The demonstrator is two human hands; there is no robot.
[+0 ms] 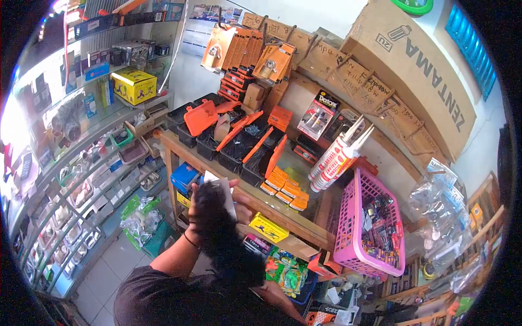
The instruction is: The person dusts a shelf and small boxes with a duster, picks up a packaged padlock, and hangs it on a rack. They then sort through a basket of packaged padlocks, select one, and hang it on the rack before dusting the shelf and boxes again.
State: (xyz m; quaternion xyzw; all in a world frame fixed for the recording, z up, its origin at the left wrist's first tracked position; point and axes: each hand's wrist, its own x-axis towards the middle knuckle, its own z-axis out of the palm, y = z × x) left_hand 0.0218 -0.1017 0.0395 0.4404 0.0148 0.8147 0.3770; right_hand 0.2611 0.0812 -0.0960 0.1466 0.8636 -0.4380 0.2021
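A white flat piece, like a card or small box [224,196], is held upright between my hands in front of the wooden counter. My left hand [194,221], with a dark band at the wrist, is closed at its left side. Fingers of my right hand [242,206] press on its right side. A dark fuzzy mass [220,233] covers much of both hands and the right forearm; I cannot make out what it is. Just behind my left hand is a blue box [186,177], and a yellow box [268,227] lies to the right.
Black bins with orange lids [247,142] stand on the counter, near orange boxes [284,187] and white sealant tubes [337,157]. A pink basket [348,233] of small packs is at the right. Glass shelves [117,117] line the left, with a green bag [140,215] below.
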